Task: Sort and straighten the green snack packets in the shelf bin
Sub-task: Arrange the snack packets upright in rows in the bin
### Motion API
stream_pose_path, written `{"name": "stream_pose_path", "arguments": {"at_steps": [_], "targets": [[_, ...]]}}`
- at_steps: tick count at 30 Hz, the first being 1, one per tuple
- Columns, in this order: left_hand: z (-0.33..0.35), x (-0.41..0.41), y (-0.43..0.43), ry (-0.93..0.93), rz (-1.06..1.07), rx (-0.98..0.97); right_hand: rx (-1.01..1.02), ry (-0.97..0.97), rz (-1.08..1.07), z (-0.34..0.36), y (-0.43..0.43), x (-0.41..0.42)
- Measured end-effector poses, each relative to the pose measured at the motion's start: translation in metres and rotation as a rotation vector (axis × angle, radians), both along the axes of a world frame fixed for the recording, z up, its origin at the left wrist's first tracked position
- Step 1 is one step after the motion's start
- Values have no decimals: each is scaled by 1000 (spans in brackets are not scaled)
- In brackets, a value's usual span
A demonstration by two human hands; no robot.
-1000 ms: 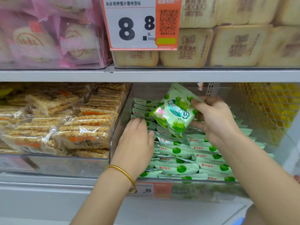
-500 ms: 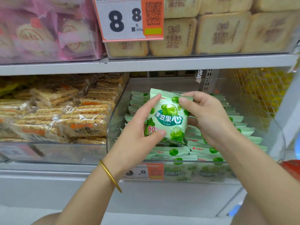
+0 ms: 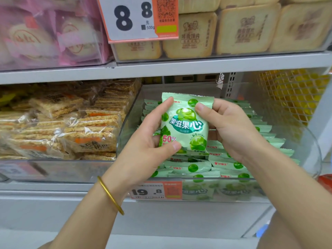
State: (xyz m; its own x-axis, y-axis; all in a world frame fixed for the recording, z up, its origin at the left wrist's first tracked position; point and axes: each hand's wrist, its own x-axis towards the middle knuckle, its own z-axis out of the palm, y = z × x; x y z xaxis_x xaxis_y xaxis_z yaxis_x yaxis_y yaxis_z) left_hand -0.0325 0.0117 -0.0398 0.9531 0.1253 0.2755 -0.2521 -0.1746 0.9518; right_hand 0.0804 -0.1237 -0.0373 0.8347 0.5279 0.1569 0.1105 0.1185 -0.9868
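Observation:
A pale green snack packet [image 3: 186,123] with green fruit pictures stands upright, face toward me, above the clear plastic shelf bin [image 3: 305,141]. My left hand [image 3: 149,141] grips its left edge, thumb across the lower front. My right hand [image 3: 231,130] holds its right edge, thumb on the upper front. Below and behind them, several more green packets [image 3: 226,166] lie in overlapping rows inside the bin. The hands hide the middle of those rows.
A neighbouring clear bin on the left holds brown rice-cracker packs [image 3: 89,137]. The shelf above [image 3: 179,67] carries pink-wrapped cakes and tan bread packs, with a large price sign [image 3: 136,17]. A small price tag [image 3: 156,190] sticks to the bin's front. Yellow goods sit behind mesh [image 3: 291,97] at the right.
One second ago only my right hand held the tilted packet while my left rested on the rows. Now both hands hold it upright, face toward me, slightly lifted.

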Motion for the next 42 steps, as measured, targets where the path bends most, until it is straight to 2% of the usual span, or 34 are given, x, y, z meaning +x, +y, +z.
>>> {"name": "stream_pose_path", "arguments": {"at_steps": [12,15,18,20,24,28,32,35,37,39,42], "targets": [[-1,1,2,10,-5,35,6,-1,-12,-1,4,0],[-6,2,2,-4,86,153,6,-7,-15,-2,4,-1],[-11,2,2,-42,326,493,26,3,-29,-3,5,-1],[-11,2,-1,-89,462,651,54,31,-13,-4,7,-2],[-12,3,-6,-35,486,641,111,63,89,-2,12,-8],[-15,5,-3,-62,525,738,170,112,268,-1,13,-10],[-12,5,3,-105,466,596,150,94,285,0,11,-7],[-7,4,2,-101,341,293,16,-95,95,-3,10,-4],[-4,1,1,-91,292,114,6,-118,56,-3,10,-2],[-4,-2,2,-93,233,70,54,-57,109,-3,9,-1],[-2,-4,1,-83,151,110,124,-2,181,0,10,-5]]}}
